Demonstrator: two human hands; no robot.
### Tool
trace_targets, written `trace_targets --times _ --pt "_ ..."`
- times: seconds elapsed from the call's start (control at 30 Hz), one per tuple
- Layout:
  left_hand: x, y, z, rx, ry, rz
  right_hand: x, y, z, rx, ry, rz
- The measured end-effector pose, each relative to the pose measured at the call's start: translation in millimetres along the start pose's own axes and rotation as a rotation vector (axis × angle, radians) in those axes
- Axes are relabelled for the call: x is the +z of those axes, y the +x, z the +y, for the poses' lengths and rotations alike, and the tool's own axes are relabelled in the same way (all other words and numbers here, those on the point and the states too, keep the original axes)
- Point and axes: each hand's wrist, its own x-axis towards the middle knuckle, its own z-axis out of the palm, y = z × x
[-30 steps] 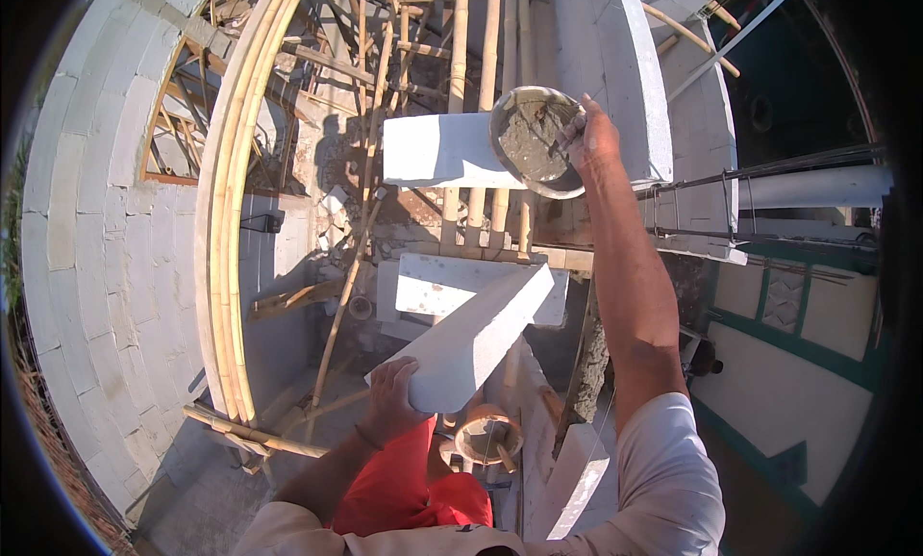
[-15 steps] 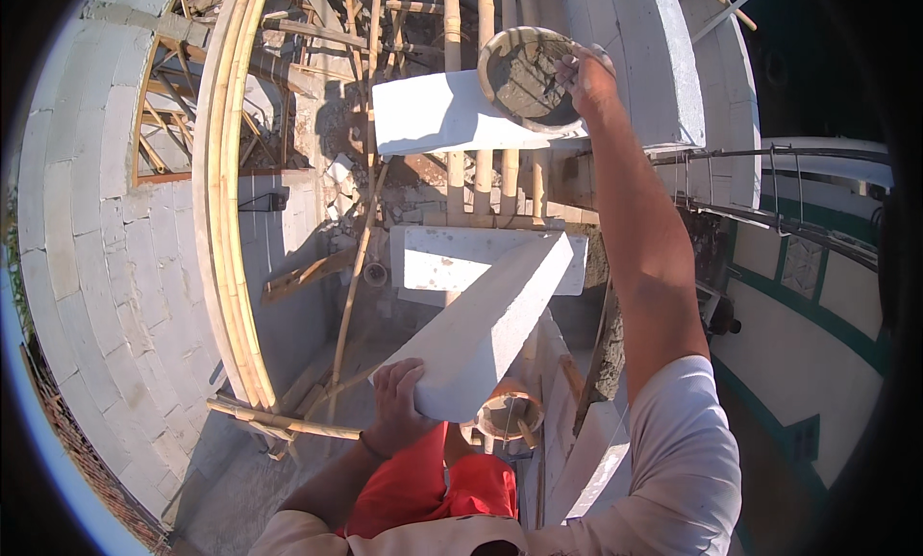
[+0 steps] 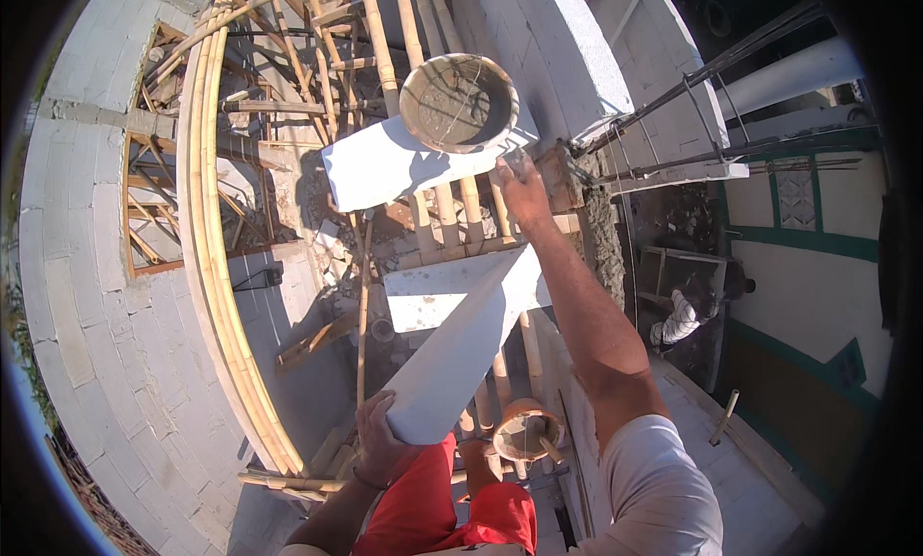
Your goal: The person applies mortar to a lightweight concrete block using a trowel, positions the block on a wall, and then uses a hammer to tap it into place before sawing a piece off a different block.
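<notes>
My left hand (image 3: 380, 436) grips the near end of a long white concrete block (image 3: 452, 349). The block slants away to the right, its far end over another white block (image 3: 418, 301) lying on the bamboo. Beyond them, my right hand (image 3: 524, 190) reaches out with fingers apart, mortar on the fingertips. It is just below a round bucket (image 3: 413, 109) of grey mortar and close to the right end of the white block (image 3: 365, 166) under that bucket. Whether the fingertips touch that block is unclear.
Bamboo poles (image 3: 447, 214) form the platform under the blocks. By my legs stands an orange bucket (image 3: 548, 423) with a wooden handle sticking out. Steel rebar (image 3: 654, 166) runs along the right. Another person (image 3: 681, 315) is lower down at right. A block wall (image 3: 87, 296) curves at left.
My right hand has come off the mortar bucket's rim and moved nearer, below it. The view has shifted and turned. My left hand still grips the slanting block.
</notes>
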Motion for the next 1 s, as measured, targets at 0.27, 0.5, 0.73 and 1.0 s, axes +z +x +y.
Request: trace_targets --times 0.27,0.5,0.73,1.0 --pt "14 -6 18 0.015 -0.017 0.018 50 54 -31 0.115 0.077 0.363" --pt "20 -14 17 0.051 -0.018 0.090 62 76 -94 -0.154 0.199 -0.362" --pt "8 -20 24 0.018 0.006 0.057 -2 -80 8 -0.255 0.226 -0.022" --pt "20 -32 25 -0.175 -0.006 -0.068 -118 -374 140 0.407 -0.074 0.004"
